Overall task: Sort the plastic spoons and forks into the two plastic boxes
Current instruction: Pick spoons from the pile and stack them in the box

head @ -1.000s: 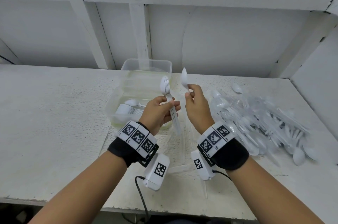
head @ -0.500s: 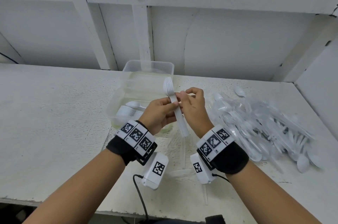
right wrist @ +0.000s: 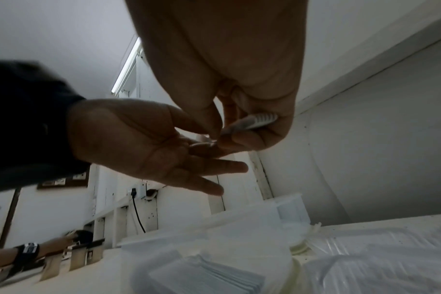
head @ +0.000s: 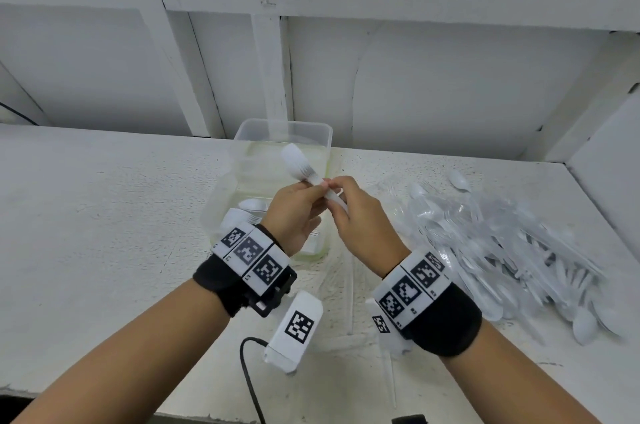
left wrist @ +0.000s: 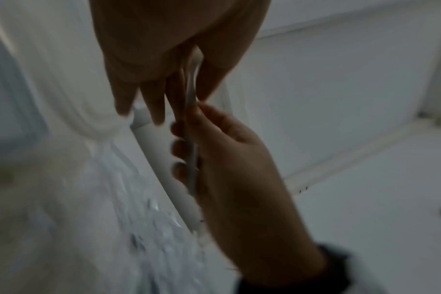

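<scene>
**Fork bundle held over the near box**

I have both hands together above the near plastic box (head: pixel 221 216). My left hand (head: pixel 294 212) pinches the neck of a small bundle of white plastic forks (head: pixel 304 174) between thumb and forefinger, its other fingers spread straight. My right hand (head: pixel 360 219) curls round the handles just behind that pinch. The tines point up and away, over the far plastic box (head: pixel 284 133), which stands just beyond the near one on the tabletop (head: pixel 104 216). The near box already holds some white cutlery. The unsorted pile of spoons and forks (head: pixel 502 250), partly in clear wrap, lies to the right of the near box.

I judge these forks very light, thin and smooth, stiff enough along the handle but easy to snap at the tines, and likely to fan apart or slide. Best hold is on the handles near the neck, squeezing them flat together, never on the tines.
</scene>
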Motion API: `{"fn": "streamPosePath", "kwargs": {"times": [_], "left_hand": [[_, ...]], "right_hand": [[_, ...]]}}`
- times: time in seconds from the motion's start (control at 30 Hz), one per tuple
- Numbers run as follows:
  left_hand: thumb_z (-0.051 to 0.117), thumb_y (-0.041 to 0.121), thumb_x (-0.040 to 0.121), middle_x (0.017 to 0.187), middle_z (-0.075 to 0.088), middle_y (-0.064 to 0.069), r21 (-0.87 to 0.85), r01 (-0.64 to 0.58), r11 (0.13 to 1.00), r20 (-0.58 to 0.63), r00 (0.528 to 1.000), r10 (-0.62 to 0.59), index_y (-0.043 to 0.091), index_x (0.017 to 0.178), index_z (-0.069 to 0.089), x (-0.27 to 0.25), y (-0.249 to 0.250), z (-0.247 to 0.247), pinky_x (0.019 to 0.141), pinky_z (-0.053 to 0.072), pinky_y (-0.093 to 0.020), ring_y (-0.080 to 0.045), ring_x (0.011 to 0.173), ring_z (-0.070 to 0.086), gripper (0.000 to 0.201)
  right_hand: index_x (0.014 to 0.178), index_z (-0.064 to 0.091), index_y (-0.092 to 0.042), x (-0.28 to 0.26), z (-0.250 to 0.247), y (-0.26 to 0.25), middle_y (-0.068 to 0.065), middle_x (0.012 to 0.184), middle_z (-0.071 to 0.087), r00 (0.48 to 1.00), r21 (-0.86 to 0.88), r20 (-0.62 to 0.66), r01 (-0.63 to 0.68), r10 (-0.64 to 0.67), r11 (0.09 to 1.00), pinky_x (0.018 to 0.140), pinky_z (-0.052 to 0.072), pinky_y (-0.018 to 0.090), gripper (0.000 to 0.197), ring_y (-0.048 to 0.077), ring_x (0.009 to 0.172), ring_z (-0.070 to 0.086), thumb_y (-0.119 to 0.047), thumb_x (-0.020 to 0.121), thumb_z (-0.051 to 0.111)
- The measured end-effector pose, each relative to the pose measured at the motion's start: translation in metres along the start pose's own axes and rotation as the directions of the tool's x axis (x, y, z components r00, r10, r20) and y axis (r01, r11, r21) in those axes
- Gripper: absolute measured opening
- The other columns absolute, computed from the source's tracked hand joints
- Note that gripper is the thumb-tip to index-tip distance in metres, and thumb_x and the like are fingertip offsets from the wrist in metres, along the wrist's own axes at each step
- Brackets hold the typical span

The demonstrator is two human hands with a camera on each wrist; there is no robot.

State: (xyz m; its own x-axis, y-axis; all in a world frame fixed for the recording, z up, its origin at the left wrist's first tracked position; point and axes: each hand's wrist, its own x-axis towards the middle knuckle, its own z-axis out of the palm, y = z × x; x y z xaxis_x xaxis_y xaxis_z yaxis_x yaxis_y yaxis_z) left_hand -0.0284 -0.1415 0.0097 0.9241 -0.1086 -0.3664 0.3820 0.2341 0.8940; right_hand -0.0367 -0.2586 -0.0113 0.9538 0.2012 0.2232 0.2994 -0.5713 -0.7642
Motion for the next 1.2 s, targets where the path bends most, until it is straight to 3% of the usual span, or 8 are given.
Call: {"fn": "streamPosePath", "kwargs": {"times": [0.1, 0.23, 0.33, 0.47, 0.57, 0.8, 1.0, 1.2], "left_hand": [[0.049, 0.017, 0.096, 0.087, 0.071, 0.006, 0.408, -0.070, 0.910, 0.188, 0.982, -0.009, 0.017, 0.091, 0.063, -0.007, 0.022, -0.017, 0.082, 0.046, -0.024, -0.009, 0.088, 0.066, 0.015], [0.045, 0.026, 0.097, 0.104, 0.066, 0.005, 0.927, -0.223, 0.302, 0.229, 0.973, 0.015, 0.016, 0.112, 0.062, 0.005, 0.057, -0.057, 0.081, 0.045, -0.020, -0.011, 0.097, 0.062, 0.024], [0.038, 0.022, 0.099, 0.110, 0.064, -0.003, 0.972, -0.193, -0.132, 0.198, 0.980, 0.032, 0.010, 0.112, 0.061, 0.031, 0.065, -0.084, 0.082, 0.040, -0.025, -0.020, 0.097, 0.056, 0.029], [0.032, 0.013, 0.098, 0.109, 0.061, -0.008, 0.911, -0.186, -0.368, 0.145, 0.980, -0.136, 0.006, 0.110, 0.060, 0.064, 0.056, -0.104, 0.082, 0.041, -0.028, -0.021, 0.090, 0.049, 0.032], [0.032, 0.013, 0.098, 0.119, 0.060, -0.008, 0.885, -0.194, -0.424, 0.122, 0.974, -0.192, 0.007, 0.119, 0.059, 0.076, 0.050, -0.106, 0.091, 0.041, -0.030, -0.024, 0.103, 0.054, 0.035], [0.039, 0.019, 0.097, 0.122, 0.057, -0.011, 0.832, -0.205, -0.516, 0.053, 0.955, -0.293, 0.007, 0.123, 0.056, 0.092, 0.035, -0.107, 0.088, 0.041, -0.029, -0.026, 0.112, 0.053, 0.033], [0.058, 0.032, 0.090, 0.129, 0.051, -0.005, 0.881, -0.207, -0.425, 0.087, 0.955, -0.285, 0.018, 0.131, 0.051, 0.098, 0.036, -0.111, 0.095, 0.038, -0.028, -0.022, 0.118, 0.049, 0.044], [0.052, 0.029, 0.093, 0.128, 0.056, -0.003, 0.941, -0.179, -0.286, 0.080, 0.942, -0.326, 0.014, 0.127, 0.054, 0.097, 0.042, -0.115, 0.096, 0.037, -0.026, -0.019, 0.116, 0.051, 0.037]], "right_hand": [[0.123, 0.048, -0.011, 0.006, -0.004, 0.002, -0.008, 0.085, 0.052, 1.000, -0.031, -0.014, -0.019, 0.019, 0.999, 0.058, 0.034, 0.009, 0.026, 0.006, 0.072, 0.048, -0.017, 0.098, 0.044], [0.125, 0.048, -0.013, 0.019, -0.011, 0.008, -0.010, 0.080, 0.046, 0.998, -0.068, 0.028, -0.056, 0.058, 0.996, 0.055, 0.031, 0.010, 0.028, -0.003, 0.065, 0.041, -0.017, 0.097, 0.045], [0.125, 0.048, -0.013, 0.028, -0.012, 0.009, -0.004, 0.088, 0.049, 0.994, -0.097, 0.077, -0.066, 0.073, 0.993, 0.057, 0.032, 0.013, 0.028, 0.000, 0.066, 0.043, -0.018, 0.098, 0.044], [0.125, 0.047, -0.013, 0.040, -0.008, 0.008, -0.002, 0.091, 0.052, 0.985, -0.127, 0.145, -0.075, 0.093, 0.989, 0.065, 0.035, 0.023, 0.028, 0.012, 0.077, 0.047, -0.019, 0.098, 0.044], [0.123, 0.048, -0.014, 0.047, -0.001, 0.008, 0.001, 0.090, 0.054, 0.977, -0.151, 0.196, -0.059, 0.089, 0.987, 0.065, 0.039, 0.026, 0.026, 0.015, 0.077, 0.050, -0.020, 0.098, 0.044], [0.121, 0.049, -0.014, 0.058, 0.012, 0.011, 0.007, 0.091, 0.060, 0.948, -0.230, 0.306, -0.017, 0.089, 0.973, 0.075, 0.047, 0.037, 0.025, 0.023, 0.081, 0.057, -0.020, 0.097, 0.047], [0.121, 0.050, -0.013, 0.062, 0.017, 0.015, 0.008, 0.094, 0.061, 0.937, -0.297, 0.338, 0.021, 0.085, 0.955, 0.075, 0.046, 0.036, 0.026, 0.024, 0.084, 0.057, -0.020, 0.097, 0.047], [0.120, 0.047, -0.010, 0.069, 0.025, 0.010, 0.009, 0.098, 0.057, 0.921, -0.547, 0.387, 0.183, 0.053, 0.817, 0.071, 0.047, 0.037, 0.023, 0.028, 0.084, 0.056, -0.014, 0.098, 0.041]]}}
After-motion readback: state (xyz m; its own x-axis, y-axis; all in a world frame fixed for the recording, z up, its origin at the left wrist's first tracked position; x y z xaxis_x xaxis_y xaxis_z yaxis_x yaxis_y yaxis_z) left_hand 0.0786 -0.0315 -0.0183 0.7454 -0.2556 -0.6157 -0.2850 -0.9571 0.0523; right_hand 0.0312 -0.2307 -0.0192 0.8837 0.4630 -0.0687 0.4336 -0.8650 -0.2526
